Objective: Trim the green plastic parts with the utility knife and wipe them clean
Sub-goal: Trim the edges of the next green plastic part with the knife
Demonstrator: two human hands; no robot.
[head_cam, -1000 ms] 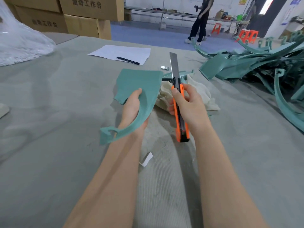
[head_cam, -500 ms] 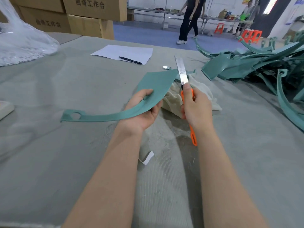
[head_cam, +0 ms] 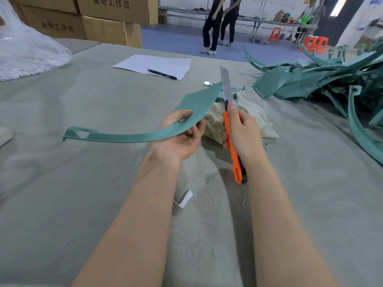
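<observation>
At far left a clear plastic bag (head_cam: 27, 52) rests on the grey surface (head_cam: 83, 183), well apart from the work. The green plastic part (head_cam: 128, 138) is held in the air above the surface. Its slim curved arm with the cut-out end reaches leftward, and its broad plate points away toward the blade. The left grip (head_cam: 182, 139) holds it where arm meets plate, thumb on top and fingers curled beneath. This probably keeps the plate's edge stiff for the knife and the long arm out of the way.

Farther back lies a sheet of paper (head_cam: 153, 64) with a pen (head_cam: 162, 74). A cream cloth (head_cam: 213, 121) sits bunched on the surface between the hands, likely kept near for wiping.

The right grip (head_cam: 244, 135) is closed round the orange handle of the utility knife (head_cam: 226, 90), one digit stretched toward the blade's root. The long blade points up and away from the body, just beside the plate's far corner. I cannot tell whether it touches. Trimming that edge looks like the step in hand.

At right lies a heap of green parts (head_cam: 310, 83).
</observation>
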